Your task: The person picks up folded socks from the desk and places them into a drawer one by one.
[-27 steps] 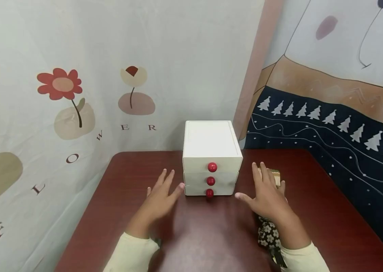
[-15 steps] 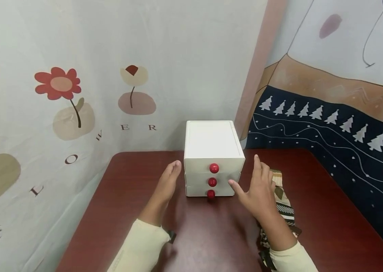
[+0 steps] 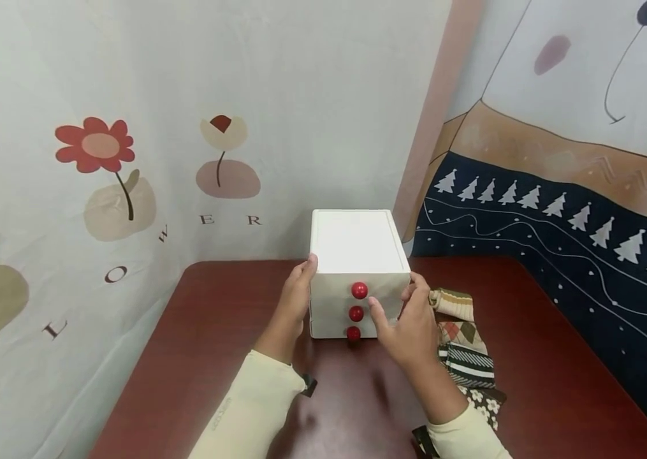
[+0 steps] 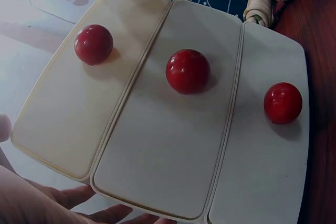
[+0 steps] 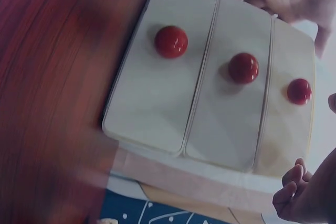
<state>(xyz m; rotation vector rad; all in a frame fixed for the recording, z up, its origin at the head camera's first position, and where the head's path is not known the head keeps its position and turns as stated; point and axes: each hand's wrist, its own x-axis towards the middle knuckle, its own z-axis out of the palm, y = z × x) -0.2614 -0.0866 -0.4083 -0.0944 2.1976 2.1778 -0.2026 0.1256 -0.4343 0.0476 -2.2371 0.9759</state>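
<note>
A small white drawer box point(image 3: 357, 242) with red round knobs stands at the table's back, its drawers all closed. My left hand point(image 3: 294, 298) lies along its left side, thumb at the top front corner; in the left wrist view the left fingers point(image 4: 110, 213) extend along that side. My right hand point(image 3: 412, 328) is at the right side, fingers bent near the top edge and thumb in front of the drawer fronts. In the right wrist view the right fingers point(image 5: 294, 184) are loosely bent by the top drawer, holding nothing; contact is unclear.
Several folded or rolled patterned knit pieces, looking like socks point(image 3: 469, 357), lie in a row right of the right hand. The dark red table point(image 3: 231, 306) meets a printed cloth wall point(image 3: 300, 95) behind the box and another at the right.
Both hands have moved inward to the box's sides. The left has turned to lie along the side, and the right has shifted left, uncovering more of the knit pieces. The box stays put.
</note>
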